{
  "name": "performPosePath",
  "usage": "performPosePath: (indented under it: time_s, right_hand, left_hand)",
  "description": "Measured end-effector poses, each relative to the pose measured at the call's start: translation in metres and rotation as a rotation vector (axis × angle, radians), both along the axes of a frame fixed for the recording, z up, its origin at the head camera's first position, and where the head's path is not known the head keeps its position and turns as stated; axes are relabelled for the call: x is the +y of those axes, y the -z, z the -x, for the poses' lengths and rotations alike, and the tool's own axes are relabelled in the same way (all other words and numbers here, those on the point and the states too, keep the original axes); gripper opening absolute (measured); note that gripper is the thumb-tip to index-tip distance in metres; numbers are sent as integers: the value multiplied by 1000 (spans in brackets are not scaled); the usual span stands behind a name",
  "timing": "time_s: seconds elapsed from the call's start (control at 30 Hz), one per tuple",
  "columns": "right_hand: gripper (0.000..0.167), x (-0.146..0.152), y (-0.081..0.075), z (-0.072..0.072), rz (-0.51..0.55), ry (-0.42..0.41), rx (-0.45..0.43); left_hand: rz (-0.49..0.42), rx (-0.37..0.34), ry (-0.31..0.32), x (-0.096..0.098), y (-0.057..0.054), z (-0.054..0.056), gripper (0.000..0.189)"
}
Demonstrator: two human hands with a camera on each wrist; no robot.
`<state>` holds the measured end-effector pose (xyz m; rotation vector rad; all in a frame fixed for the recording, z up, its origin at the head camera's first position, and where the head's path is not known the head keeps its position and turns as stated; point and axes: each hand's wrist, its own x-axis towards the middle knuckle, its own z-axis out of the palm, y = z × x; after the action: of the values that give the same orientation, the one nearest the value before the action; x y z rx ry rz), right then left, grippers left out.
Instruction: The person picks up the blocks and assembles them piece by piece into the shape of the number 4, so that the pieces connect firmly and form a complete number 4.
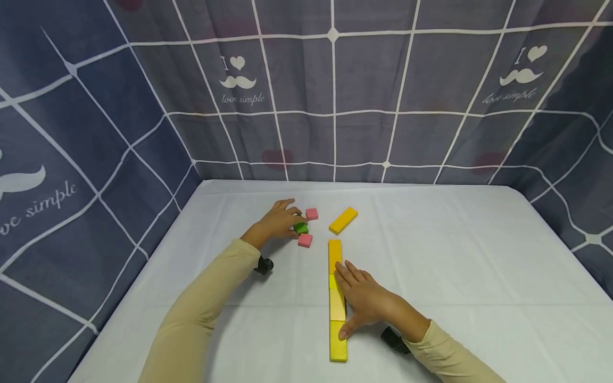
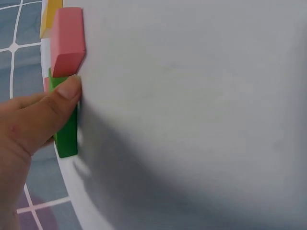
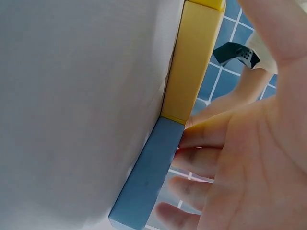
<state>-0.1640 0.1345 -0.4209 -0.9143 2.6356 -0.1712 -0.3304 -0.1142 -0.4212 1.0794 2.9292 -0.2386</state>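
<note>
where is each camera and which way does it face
Head: worn there, facing forward and down at the table; left hand, right hand, sleeves show.
Left wrist: worn there, facing the green block; part of the left hand shows.
Right wrist: worn there, facing the block row; right hand, part of left arm show.
Head and left wrist share the green block.

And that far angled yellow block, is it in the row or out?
Out: the angled yellow block lies past the row, with white cloth showing between them.
</note>
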Motion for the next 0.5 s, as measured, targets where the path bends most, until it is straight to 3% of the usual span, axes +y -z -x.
performPosePath:
  time_s: [0.1,0.23,0.37,0.5]
  right_hand:
    - [124,0,2,-1,6,3,-2]
    - [125,0,3,-1,18,6,-5]
    - [125,-1,3,0,28,4,10]
    - [124,-1,2,0,22,-7,10]
  left_hand:
    - [-63,15,-47,-5,5,-6,45]
    - [-119,-27,-156,-12,6,-16,48]
    - [-109,-64,-266,-18,1,-26,43]
    - [-104,-81,-305,-25,2,-40,38]
